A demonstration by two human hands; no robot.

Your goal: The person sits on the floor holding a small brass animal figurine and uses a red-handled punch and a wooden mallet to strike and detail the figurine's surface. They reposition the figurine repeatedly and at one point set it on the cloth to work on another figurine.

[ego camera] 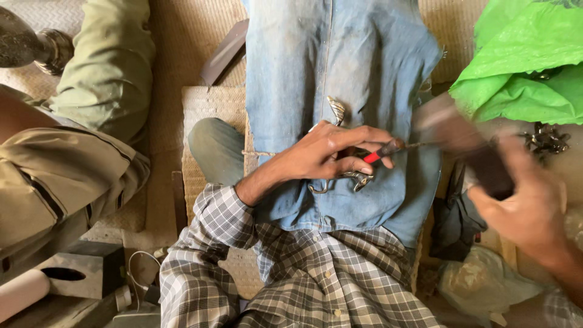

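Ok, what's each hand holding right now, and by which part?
The left hand grips a thin red-handled tool by its handle, over a silver metal piece. The right hand holds a dark, motion-blurred tool by its lower end.

The left hand point(325, 152) reaches in from a rolled checked sleeve, forearm bare, palm down, fingers curled and pinched closed near the thumb. The right hand point(525, 197) sits further right, blurred by motion, fingers wrapped in a closed fist, wrist angled upward.
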